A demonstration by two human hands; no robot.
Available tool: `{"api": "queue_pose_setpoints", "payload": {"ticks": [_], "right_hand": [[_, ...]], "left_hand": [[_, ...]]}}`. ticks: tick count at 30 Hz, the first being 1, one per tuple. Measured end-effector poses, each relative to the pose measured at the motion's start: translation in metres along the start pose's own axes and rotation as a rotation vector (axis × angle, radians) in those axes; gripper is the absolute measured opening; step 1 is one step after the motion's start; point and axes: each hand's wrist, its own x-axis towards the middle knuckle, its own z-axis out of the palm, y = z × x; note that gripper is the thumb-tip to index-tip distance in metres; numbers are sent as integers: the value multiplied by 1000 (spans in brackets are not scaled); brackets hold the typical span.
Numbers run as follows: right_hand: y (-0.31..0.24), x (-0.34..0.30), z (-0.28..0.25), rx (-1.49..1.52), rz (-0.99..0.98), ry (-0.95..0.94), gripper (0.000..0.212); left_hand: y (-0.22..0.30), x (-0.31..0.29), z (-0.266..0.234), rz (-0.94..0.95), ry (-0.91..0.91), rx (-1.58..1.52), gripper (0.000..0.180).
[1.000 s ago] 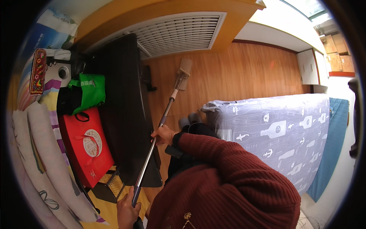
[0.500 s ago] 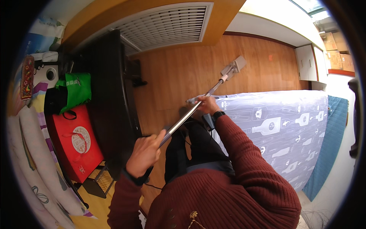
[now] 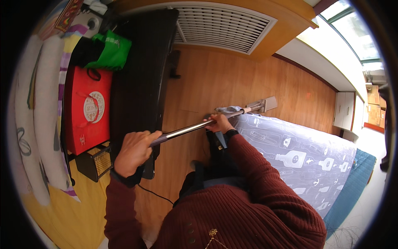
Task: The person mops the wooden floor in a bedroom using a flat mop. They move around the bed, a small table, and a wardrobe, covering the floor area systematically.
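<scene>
A long-handled floor cleaner (image 3: 182,132) with a shiny metal pole slants across in front of me, rising toward the right. My left hand (image 3: 134,150) is wrapped round its dark upper end, near the black furniture. Farther along, my right hand (image 3: 219,123) grips the pole beside the bed corner. The flat beige cleaning head (image 3: 270,103) rests on the wooden floor (image 3: 232,79) just past the bed's far edge. Near my right wrist is a grey-blue object (image 3: 222,140), partly hidden, whose kind I cannot make out.
The bed's grey bottle-print cover (image 3: 282,153) lies on my right. Left of me stands black furniture (image 3: 141,74), with a red bag (image 3: 78,112) and a green bag (image 3: 116,52) beside it. A black cord (image 3: 155,193) crosses the floor. A white cabinet (image 3: 345,110) stands far right.
The cleaning head has swung right and nearer, toward the bed's edge. My left hand has moved left and slightly up with the handle. The whole view has turned.
</scene>
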Motion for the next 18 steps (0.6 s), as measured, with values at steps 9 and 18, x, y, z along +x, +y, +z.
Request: {"api": "queue_pose_setpoints", "payload": {"ticks": [9,18], "right_hand": [[101,-34,134,-847,-184,-473,16],[144,64,132,-2074,-653,-644,25]], "left_hand": [[34,-187,10,-546,122,36,48],[76,-224,173,-821,222,-729,58]]}}
